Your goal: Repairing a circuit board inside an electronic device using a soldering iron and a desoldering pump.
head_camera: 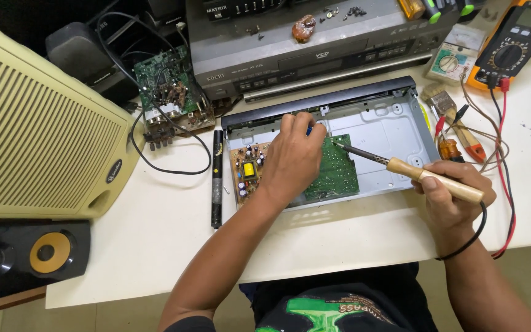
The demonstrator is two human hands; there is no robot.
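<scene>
One wooden-handled soldering iron [422, 174], green circuit board [336, 172]

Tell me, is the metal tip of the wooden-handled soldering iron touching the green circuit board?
Cannot tell. In the head view the soldering iron tip ends over the green circuit board, but contact or gap is hidden.

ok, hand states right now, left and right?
Left hand: fingers curled, pinching a small blue object over the green circuit board; what it is cannot be told.
Right hand: closed on the wooden-handled soldering iron.
</scene>
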